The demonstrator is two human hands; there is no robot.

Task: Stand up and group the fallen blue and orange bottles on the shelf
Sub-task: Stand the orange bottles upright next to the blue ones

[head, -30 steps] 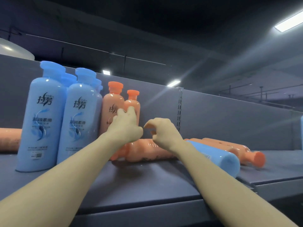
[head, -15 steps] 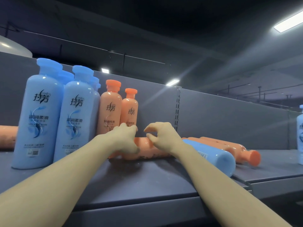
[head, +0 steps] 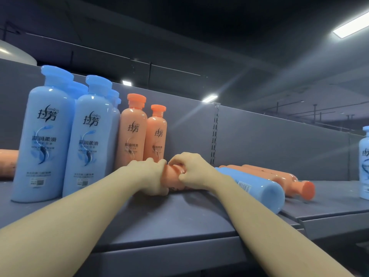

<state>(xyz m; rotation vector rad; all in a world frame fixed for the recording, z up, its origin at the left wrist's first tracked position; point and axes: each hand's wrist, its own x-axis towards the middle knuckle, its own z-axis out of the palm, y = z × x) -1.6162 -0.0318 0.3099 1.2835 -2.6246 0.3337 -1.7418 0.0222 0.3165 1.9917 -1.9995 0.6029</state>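
While both your hands, the left hand (head: 148,174) and right hand (head: 190,170), hold the fallen orange bottle (head: 173,177) on the shelf (head: 179,216), lift slowly. It could slip, or bump the standing orange bottles (head: 143,132) at eleven o'clock and tip them.

Glowing at two o'clock, a long ceiling light panel (head: 350,27); shining smaller toward the centre, a second light (head: 209,97) and a third light (head: 127,83). Running vertically at the middle of the grey back panel (head: 279,140), a slotted upright strip (head: 215,136). Curving in at nine o'clock, a pale dome-like object (head: 14,54), cut off by the frame edge. Crossing the dark ceiling, thin rails (head: 111,54).
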